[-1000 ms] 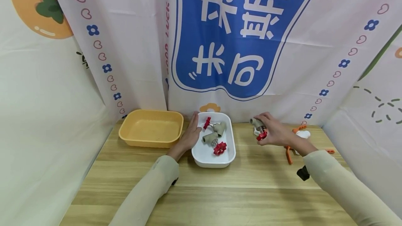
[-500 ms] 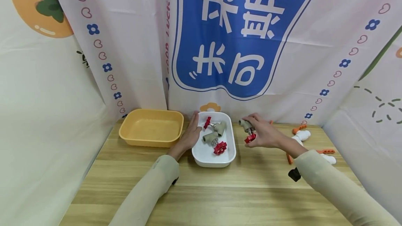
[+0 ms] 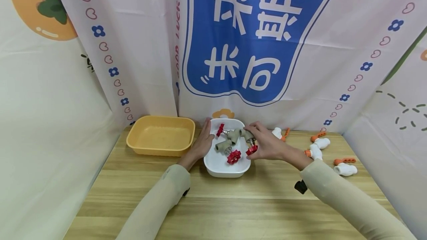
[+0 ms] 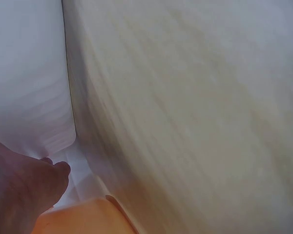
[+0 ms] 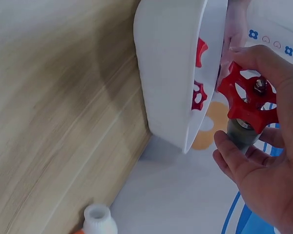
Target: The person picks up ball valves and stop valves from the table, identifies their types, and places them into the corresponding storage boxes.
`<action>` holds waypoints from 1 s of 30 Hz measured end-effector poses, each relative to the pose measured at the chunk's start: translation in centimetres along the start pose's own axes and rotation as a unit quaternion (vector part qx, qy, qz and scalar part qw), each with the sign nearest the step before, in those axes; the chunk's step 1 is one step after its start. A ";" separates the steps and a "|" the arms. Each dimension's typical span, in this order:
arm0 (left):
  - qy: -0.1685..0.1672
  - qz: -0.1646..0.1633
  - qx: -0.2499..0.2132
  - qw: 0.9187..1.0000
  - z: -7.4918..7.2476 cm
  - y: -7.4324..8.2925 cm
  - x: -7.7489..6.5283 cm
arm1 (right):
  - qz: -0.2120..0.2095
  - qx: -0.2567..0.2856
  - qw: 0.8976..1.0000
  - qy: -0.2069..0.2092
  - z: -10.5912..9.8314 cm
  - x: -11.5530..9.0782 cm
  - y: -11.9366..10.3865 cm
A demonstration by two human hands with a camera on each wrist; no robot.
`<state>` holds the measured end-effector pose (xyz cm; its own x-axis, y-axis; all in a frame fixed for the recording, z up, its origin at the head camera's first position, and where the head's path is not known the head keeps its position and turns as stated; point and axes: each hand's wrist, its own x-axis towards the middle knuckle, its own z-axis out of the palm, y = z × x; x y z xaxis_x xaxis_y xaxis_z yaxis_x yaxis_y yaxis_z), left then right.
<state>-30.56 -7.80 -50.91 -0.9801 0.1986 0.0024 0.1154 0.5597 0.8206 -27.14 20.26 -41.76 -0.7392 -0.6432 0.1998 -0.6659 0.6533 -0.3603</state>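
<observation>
My right hand (image 3: pixel 267 143) holds a grey pipe valve with a red handwheel (image 5: pixel 249 97) between thumb and fingers. In the head view the valve overlaps the right rim of the white tray (image 3: pixel 213 166). Inside that tray lie two similar grey valves: one with its red wheel (image 3: pixel 234 157) toward the front, one with its wheel (image 3: pixel 219 130) toward the back left. My left hand (image 3: pixel 201 143) rests along the tray's left side, fingers extended and thumb at the rim. The left wrist view shows part of this hand (image 4: pixel 29 190) beside the white wall.
A yellow tray (image 3: pixel 160 151) stands to the left, close to my left hand. Several white valves with orange levers, among them one at the front (image 3: pixel 345 169), lie on the wooden table (image 3: pixel 227 214) at the right. A printed curtain (image 3: pixel 150 66) hangs behind.
My right hand has carried the grey valve leftward from the table's right side to the white tray's right rim. The left hand and the tray have stayed in place.
</observation>
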 end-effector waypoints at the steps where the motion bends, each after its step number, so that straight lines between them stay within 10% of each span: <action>1: 0.000 0.001 0.001 1.000 0.0 0.0 0.0 | 0.000 -0.001 1.000 -0.004 0.1 0.1 -0.2; 30: -0.003 0.002 -0.002 1.000 -0.1 -0.2 0.0 | -0.015 -0.028 0.999 -0.043 4.9 2.3 -3.0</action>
<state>-30.57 -7.94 -51.00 -0.9787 0.2054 0.0031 0.1191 0.5553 0.8231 -26.36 14.88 -44.66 -0.7085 -0.6937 0.1297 -0.6944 0.6524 -0.3035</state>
